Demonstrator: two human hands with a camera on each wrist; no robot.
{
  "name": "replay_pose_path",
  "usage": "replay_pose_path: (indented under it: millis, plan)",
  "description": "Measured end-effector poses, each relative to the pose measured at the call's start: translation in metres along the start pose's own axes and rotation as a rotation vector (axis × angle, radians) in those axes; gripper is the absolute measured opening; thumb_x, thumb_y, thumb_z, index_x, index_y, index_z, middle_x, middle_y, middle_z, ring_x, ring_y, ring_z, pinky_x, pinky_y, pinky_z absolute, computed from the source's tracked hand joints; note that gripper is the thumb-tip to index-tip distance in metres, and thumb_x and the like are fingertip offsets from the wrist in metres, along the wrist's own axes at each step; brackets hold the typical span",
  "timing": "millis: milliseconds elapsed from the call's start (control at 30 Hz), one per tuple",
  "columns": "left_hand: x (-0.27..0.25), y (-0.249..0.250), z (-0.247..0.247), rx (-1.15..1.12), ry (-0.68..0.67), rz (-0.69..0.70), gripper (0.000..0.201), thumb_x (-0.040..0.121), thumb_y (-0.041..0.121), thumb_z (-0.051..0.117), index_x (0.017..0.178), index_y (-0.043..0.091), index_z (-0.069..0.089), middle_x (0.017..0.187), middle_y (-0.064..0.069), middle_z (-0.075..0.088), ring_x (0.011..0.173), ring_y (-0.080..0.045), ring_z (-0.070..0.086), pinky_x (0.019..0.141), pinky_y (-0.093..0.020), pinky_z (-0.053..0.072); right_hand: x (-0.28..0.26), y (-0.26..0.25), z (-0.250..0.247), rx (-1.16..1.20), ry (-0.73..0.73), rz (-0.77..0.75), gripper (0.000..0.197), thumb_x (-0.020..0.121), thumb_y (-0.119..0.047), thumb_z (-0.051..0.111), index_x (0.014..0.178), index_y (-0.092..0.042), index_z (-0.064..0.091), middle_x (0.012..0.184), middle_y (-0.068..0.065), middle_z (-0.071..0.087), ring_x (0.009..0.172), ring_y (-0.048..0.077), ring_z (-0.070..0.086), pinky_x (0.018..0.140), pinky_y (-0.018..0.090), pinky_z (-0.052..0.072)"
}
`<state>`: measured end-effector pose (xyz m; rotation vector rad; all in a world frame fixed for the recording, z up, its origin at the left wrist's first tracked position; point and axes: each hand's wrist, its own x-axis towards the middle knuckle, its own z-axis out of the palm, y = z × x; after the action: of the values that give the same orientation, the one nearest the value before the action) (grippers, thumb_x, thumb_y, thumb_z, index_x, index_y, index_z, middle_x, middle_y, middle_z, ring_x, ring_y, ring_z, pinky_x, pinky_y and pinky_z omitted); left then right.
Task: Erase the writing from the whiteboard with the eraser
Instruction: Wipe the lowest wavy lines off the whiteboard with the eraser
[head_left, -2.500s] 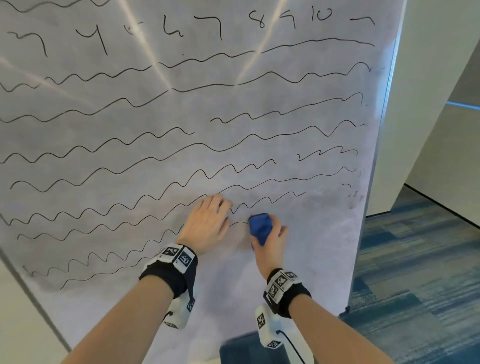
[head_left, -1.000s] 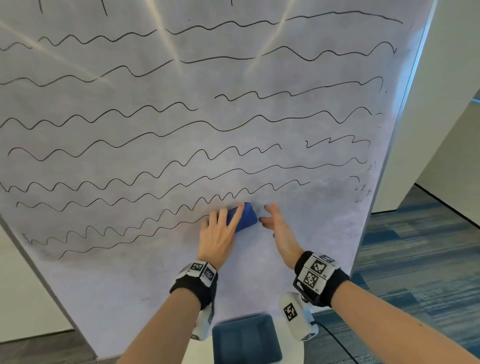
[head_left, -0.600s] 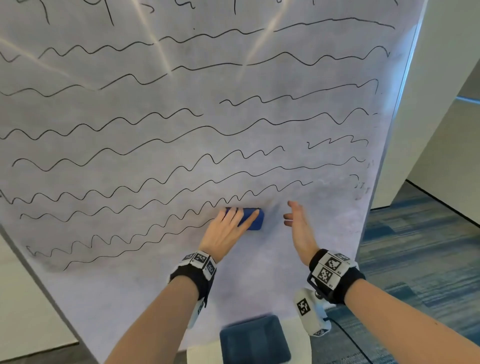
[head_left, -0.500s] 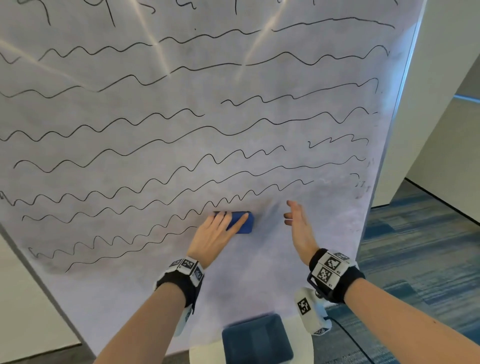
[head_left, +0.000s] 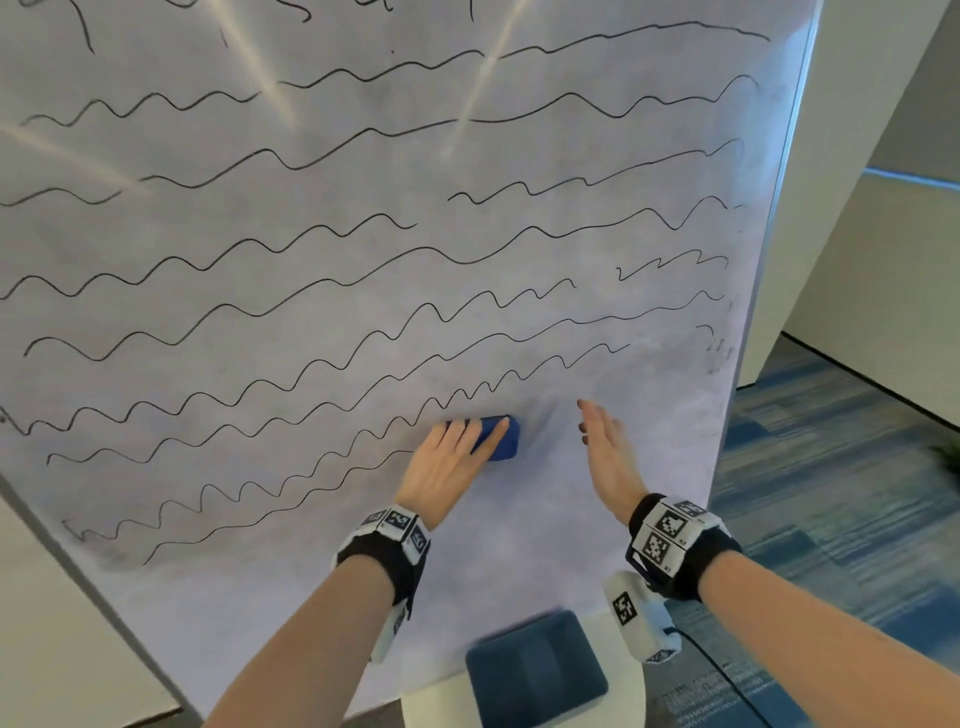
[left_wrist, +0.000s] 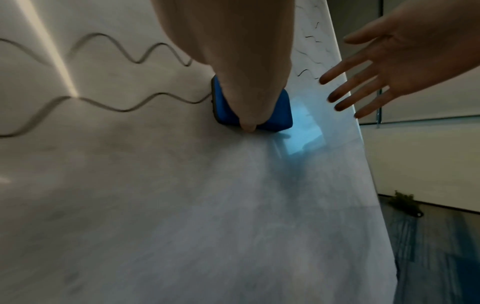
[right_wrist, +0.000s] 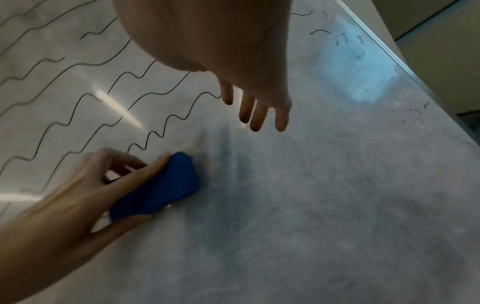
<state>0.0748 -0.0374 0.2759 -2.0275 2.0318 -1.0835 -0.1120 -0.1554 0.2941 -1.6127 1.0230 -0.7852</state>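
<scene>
The whiteboard (head_left: 363, 182) carries several black wavy lines and a row of digits along the top; its lower right part is wiped to a grey smear. My left hand (head_left: 447, 462) grips the blue eraser (head_left: 501, 439) and presses it flat on the board, at the right end of the lowest wavy lines. In the right wrist view the fingers lie over the eraser (right_wrist: 161, 189) and the thumb sits under it. My right hand (head_left: 602, 441) hovers just right of the eraser, fingers straight and holding nothing. The left wrist view shows the eraser (left_wrist: 280, 111) partly hidden under my palm.
The board's metal right edge (head_left: 769, 260) stands against a white wall (head_left: 857, 260). A blue cushioned seat (head_left: 535, 670) on a white base sits below the board near my arms. Blue patterned carpet (head_left: 831, 493) spreads to the right, with a small plant (head_left: 950, 452) at its far edge.
The eraser passed from my right hand to my left. The right hand drew off to the right and opened. The left hand has been rubbing the eraser left and right.
</scene>
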Motion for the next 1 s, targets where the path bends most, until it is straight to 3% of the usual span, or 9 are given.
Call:
replay_pose_path:
  millis: [67,200,333,500,667,733,867,1000]
  plan:
    - [-0.023,-0.011,0.003,0.017,0.020,-0.010,0.060,0.081,0.001,0.035,0.139,0.011,0.040,0.098,-0.012,0.046,0.082,-0.029,0.041,0.074,-0.037,0.036,-0.003,0.004,0.002,-0.143,0.001,-0.057,0.046,0.101,-0.042,0.029,0.142,-0.022,0.040,0.131,0.004,0.040,0.121,0.017,0.041,0.102,0.023,0.025]
    - [-0.032,-0.023,-0.003,-0.005,-0.001,0.001,0.074,0.068,0.004,0.067,0.138,0.011,0.045,0.095,-0.012,0.054,0.081,-0.029,0.048,0.072,-0.037,0.045,-0.008,0.016,0.011,-0.409,-0.019,-0.153,0.048,0.101,-0.042,0.030,0.144,-0.023,0.036,0.137,0.006,0.037,0.128,0.024,0.037,0.109,0.038,0.028]
    - [0.004,-0.010,-0.011,0.006,0.002,0.071,0.074,0.063,0.016,0.078,0.134,0.016,0.057,0.096,-0.005,0.059,0.082,-0.023,0.052,0.074,-0.033,0.041,-0.016,0.014,0.014,-0.540,-0.004,-0.132,0.049,0.100,-0.045,0.028,0.146,-0.027,0.033,0.141,0.005,0.035,0.131,0.025,0.033,0.109,0.043,0.027]
    - [0.020,-0.002,-0.013,-0.025,-0.035,0.092,0.070,0.067,0.021,0.077,0.134,0.018,0.058,0.093,-0.001,0.061,0.081,-0.020,0.054,0.073,-0.029,0.044,-0.026,0.015,0.010,-0.515,0.053,-0.105,0.050,0.100,-0.047,0.027,0.146,-0.029,0.032,0.141,0.006,0.036,0.130,0.024,0.033,0.109,0.044,0.028]
    - [-0.040,-0.028,0.001,0.005,-0.056,0.050,0.070,0.066,0.008,0.065,0.136,0.013,0.055,0.091,-0.007,0.053,0.078,-0.025,0.047,0.070,-0.034,0.040,-0.029,0.006,0.019,-0.591,0.015,-0.118,0.048,0.101,-0.044,0.028,0.146,-0.028,0.031,0.141,0.006,0.034,0.129,0.025,0.033,0.107,0.042,0.027]
    - [-0.057,-0.038,0.000,0.004,-0.068,0.040,0.074,0.063,0.006,0.069,0.136,0.014,0.055,0.090,-0.008,0.053,0.077,-0.025,0.047,0.070,-0.034,0.042,-0.030,-0.001,0.026,-0.617,-0.010,-0.148,0.048,0.101,-0.044,0.029,0.146,-0.028,0.032,0.142,0.005,0.033,0.130,0.025,0.032,0.106,0.042,0.026]
    - [-0.035,-0.032,-0.010,-0.001,-0.057,0.025,0.077,0.063,0.015,0.077,0.136,0.017,0.055,0.090,-0.005,0.057,0.077,-0.023,0.052,0.072,-0.032,0.044,-0.024,-0.011,0.040,-0.578,-0.030,-0.187,0.048,0.101,-0.044,0.029,0.146,-0.027,0.032,0.140,0.005,0.034,0.128,0.025,0.034,0.107,0.043,0.028]
    - [-0.013,-0.020,-0.016,-0.020,-0.080,0.060,0.073,0.071,0.019,0.073,0.140,0.018,0.051,0.094,-0.003,0.057,0.082,-0.022,0.053,0.078,-0.032,0.045,-0.020,-0.014,0.043,-0.526,-0.015,-0.238,0.046,0.099,-0.046,0.030,0.142,-0.029,0.036,0.135,0.003,0.037,0.125,0.023,0.036,0.106,0.045,0.031]
